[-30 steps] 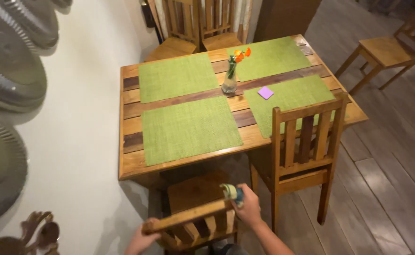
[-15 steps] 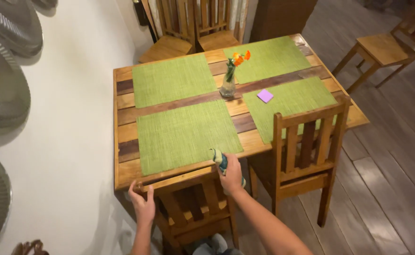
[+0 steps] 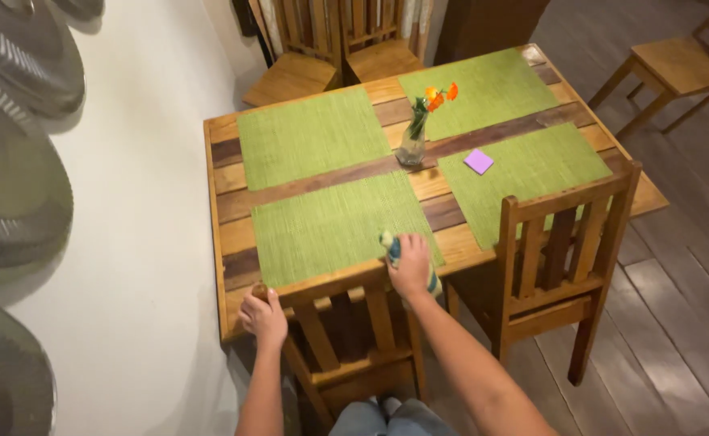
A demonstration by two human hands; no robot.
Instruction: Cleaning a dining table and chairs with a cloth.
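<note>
Step in hand, judged: seating the near-left chair against the wooden table, both hands on its top rail.

Left hand: fingers clenched over the left end of the chair's top rail, at the post.

Right hand: fingers wrapped around a small bundled cloth, pale with blue-green, and pressed down on the right end of the same rail. The cloth sticks out past the thumb side and lies over the near edge of the near-left placemat. Whether the palm also bears on the table edge cannot be told.

Chair position: its top rail lies just at the near table edge, the seat mostly under the tabletop. It sits slightly skewed, left post nearer the viewer than the right.

Next move, as a judgement: any further shift calls for an even push from both hands, the left end needing more travel, with the cloth kept clear of the placemat.

Count:
- Green woven placemats: four, in a two-by-two layout.
- Chairs at the table: four (near-left in hand, near-right, two on the far side).
- Further wooden seat, far right: one, well apart from the table.
- Glass vase with orange flowers: one, mid-table.
- Purple paper square: one, on the near-right placemat.
- Ribbed metal discs on the left wall: at least four, partly cropped.
</note>
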